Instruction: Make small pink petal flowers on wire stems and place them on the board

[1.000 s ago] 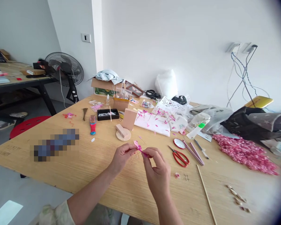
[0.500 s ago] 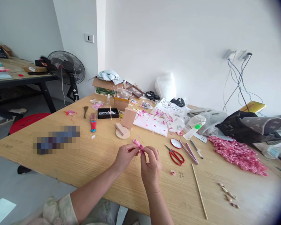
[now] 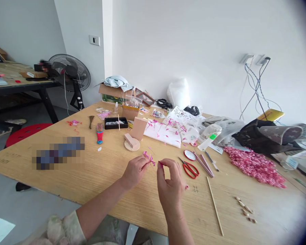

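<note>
Thumb and fingers of my left hand (image 3: 137,171) pinch a small pink flower piece (image 3: 148,157), whose petals stick out past the fingertips. Just to its right, my right hand (image 3: 171,182) is closed in a pinch on a tiny dark pink bit (image 3: 160,164) at its fingertips. A small gap separates the two hands above the wooden table. Red-handled scissors (image 3: 190,168) lie to the right of my right hand. Beyond my left hand is a round wooden base (image 3: 132,144) with an upright board (image 3: 139,128).
Behind the hands, pink flower pieces lie on a white cloth (image 3: 165,136). A thin wooden stick (image 3: 215,206), tweezers (image 3: 206,165) and a pink heap (image 3: 255,166) are at the right. A black tray (image 3: 116,123) and a brush (image 3: 99,133) stand farther left.
My hands have come apart, the right one moving rightward. The pink flower piece stays in my left hand, and a dark pink bit shows in my right fingertips. The view has shifted slightly.
</note>
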Demonstrator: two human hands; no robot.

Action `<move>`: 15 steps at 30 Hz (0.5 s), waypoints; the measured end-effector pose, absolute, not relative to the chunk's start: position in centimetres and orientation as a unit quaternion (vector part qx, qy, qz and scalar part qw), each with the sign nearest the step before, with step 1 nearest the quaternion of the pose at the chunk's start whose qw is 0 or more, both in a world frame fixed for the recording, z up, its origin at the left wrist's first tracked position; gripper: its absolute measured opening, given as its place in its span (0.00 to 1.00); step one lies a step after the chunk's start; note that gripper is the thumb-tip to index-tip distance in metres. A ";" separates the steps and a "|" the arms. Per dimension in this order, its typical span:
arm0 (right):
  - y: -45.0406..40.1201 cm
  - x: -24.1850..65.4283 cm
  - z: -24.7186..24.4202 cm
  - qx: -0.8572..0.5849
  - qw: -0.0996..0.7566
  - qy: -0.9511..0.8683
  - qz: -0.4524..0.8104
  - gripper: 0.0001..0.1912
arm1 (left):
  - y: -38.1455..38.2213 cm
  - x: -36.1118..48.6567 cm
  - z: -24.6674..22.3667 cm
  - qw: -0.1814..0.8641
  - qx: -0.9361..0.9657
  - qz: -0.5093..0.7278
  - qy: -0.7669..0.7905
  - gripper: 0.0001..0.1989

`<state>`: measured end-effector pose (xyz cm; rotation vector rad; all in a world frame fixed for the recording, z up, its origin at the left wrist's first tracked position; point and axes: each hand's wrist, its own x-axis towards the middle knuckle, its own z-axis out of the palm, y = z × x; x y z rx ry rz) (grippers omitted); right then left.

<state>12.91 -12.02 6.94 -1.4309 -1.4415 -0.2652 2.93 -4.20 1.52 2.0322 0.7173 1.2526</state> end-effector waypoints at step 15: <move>-10.5 13.6 3.8 -0.674 0.430 -0.583 -0.146 0.04 | -4.2 3.2 0.2 0.198 0.845 0.374 0.327 0.10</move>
